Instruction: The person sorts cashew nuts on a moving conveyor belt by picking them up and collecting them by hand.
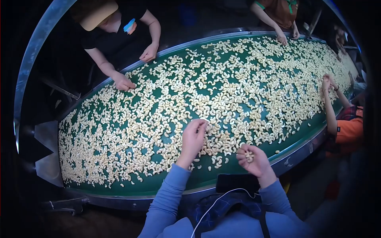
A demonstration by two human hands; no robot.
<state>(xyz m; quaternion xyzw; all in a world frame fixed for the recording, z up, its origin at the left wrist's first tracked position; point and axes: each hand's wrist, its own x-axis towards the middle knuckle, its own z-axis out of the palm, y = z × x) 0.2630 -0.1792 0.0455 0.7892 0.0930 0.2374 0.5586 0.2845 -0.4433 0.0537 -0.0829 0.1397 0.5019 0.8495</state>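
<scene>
Pale cashew nuts (pixel 222 104) lie scattered over a green conveyor belt (pixel 204 172). Above the near half of the belt, my left hand (pixel 193 137) has its thumb and fingertips drawn together in a pinch, right by the nuts. Whatever is between those fingertips is too small to make out. My right hand (pixel 256 162) is turned palm up over the belt's near edge, its fingers curled around several cashews (pixel 249 156).
Across the belt, a person in a dark top (pixel 119 37) has both hands at the nuts. Another person in brown (pixel 278 16) works farther back. At right, a person in an orange sleeve (pixel 349 131) reaches in. Metal plates (pixel 47 137) stand at the left end.
</scene>
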